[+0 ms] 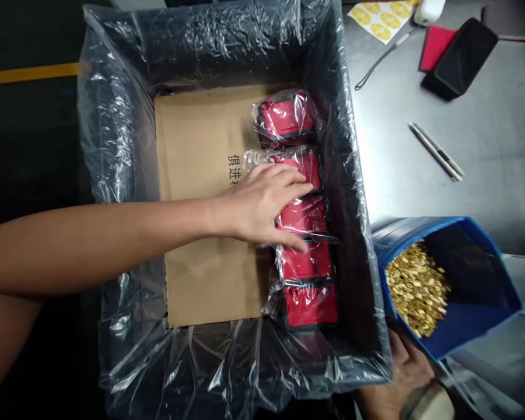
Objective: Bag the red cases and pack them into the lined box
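Note:
A dark box [354,192] lined with a clear plastic bag [114,146] holds a brown cardboard sheet [201,192] on its floor. Several red packs in clear wrap stand in a row along the right wall, the farthest [285,116] a little apart, the nearest [310,303] by the front. My left hand [262,204] reaches in from the left, with fingers and thumb around a middle red pack [304,217]. My right hand [396,379] is pressed against the box's near right corner from outside, its fingers partly hidden by the plastic.
A blue bin [472,326] with small gold metal parts [415,289] stands right of the box. On the grey table behind lie two pens [437,153], a black case [461,55], a red card [435,45] and a sheet of yellow stickers [382,17].

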A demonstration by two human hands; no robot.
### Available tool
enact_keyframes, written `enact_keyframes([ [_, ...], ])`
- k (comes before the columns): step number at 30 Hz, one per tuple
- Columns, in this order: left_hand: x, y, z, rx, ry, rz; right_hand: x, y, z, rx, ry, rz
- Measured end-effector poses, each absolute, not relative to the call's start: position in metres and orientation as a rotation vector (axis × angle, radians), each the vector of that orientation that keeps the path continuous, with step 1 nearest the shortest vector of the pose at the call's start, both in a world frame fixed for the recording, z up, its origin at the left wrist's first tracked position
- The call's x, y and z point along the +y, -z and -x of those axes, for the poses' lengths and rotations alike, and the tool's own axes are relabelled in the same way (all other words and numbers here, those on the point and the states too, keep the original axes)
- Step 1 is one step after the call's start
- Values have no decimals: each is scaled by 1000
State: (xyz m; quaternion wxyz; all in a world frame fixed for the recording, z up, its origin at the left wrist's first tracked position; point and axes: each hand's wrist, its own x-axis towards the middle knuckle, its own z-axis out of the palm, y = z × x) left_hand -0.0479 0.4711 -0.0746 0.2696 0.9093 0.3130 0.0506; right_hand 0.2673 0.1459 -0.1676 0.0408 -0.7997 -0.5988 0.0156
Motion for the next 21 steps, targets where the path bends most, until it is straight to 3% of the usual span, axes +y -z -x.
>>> enact_keyframes([
  [3,480,79,47,1206,-363,-2371,141,172,-267,-1971,116,2368],
  [6,485,86,46,1528,-344,-2280,144,170,-261,-1934,159,2407],
  [21,484,95,23,1804,-376,-1515,161,164,-235,-1818,152,2361],
])
